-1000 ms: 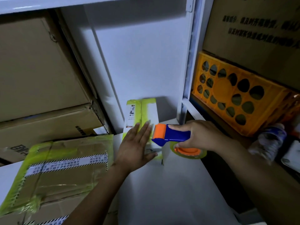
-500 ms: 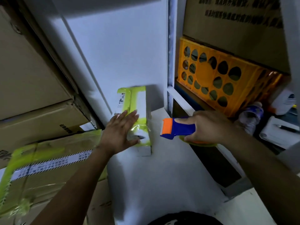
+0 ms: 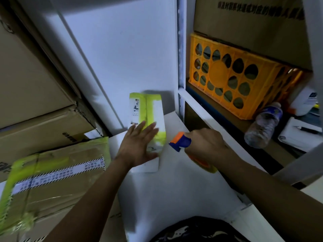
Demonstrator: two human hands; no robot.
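**Parcel under the left palm, tape dispenser in the right fist**

Parcel (image 3: 149, 109), a small white box banded with yellow-green tape, lies on the white tabletop (image 3: 174, 198), its far end close to the white back panel (image 3: 122, 58). The left hand (image 3: 139, 145) lies flat on its near half, fingers straight and spread, pointing away from the person. The palm covers the box's near left part, while the far half and the near right corner stay uncovered.

Just right of the box, apart from it, the right hand (image 3: 208, 145) is clenched around the handle of a blue tape dispenser (image 3: 180, 142). The dispenser's orange head points toward the parcel's right edge. The tape roll (image 3: 203, 163) hangs below the wrist, partly hidden.

To the left, a larger cardboard box (image 3: 52, 180) wrapped in yellow-green tape and a black-and-white striped strip sits beside the tabletop, blurred. Plain cartons (image 3: 35, 84) are stacked behind it.

To the right, past a white upright post (image 3: 180, 49), an orange crate (image 3: 225, 77) with round holes stands on a shelf under a printed carton (image 3: 244, 20). A plastic water bottle (image 3: 264, 126) leans just near of the crate, and a pen (image 3: 305, 129) rests on a white sheet at the far right edge.
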